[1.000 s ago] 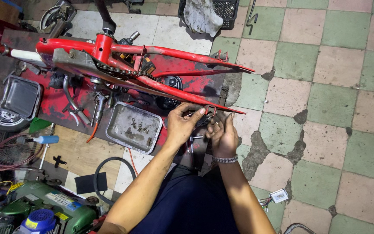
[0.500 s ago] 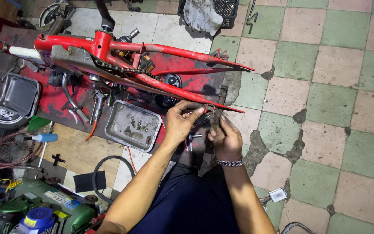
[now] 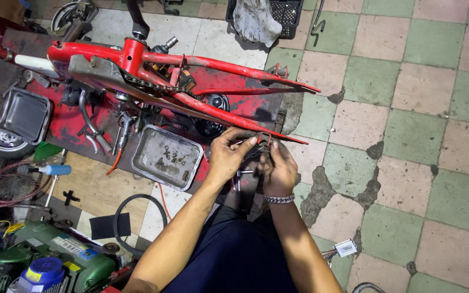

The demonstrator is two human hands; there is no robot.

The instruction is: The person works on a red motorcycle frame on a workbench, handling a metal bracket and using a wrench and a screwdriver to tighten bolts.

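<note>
A red bicycle frame (image 3: 191, 81) lies on its side across a red-stained mat (image 3: 71, 122) on a floor of worn green and cream tiles (image 3: 408, 130). A person crouches at the frame's rear end. Their left hand (image 3: 229, 154) curls around the tip of the lower rear stay, fingers pinched on it. Their right hand (image 3: 279, 169), wearing a bracelet, is closed just beside that same tip; what it grips is hidden. Just left of the hands, below the frame, sits a metal tray (image 3: 166, 157) of small bolts. A second, empty tray (image 3: 24, 115) lies under the frame's front end.
</note>
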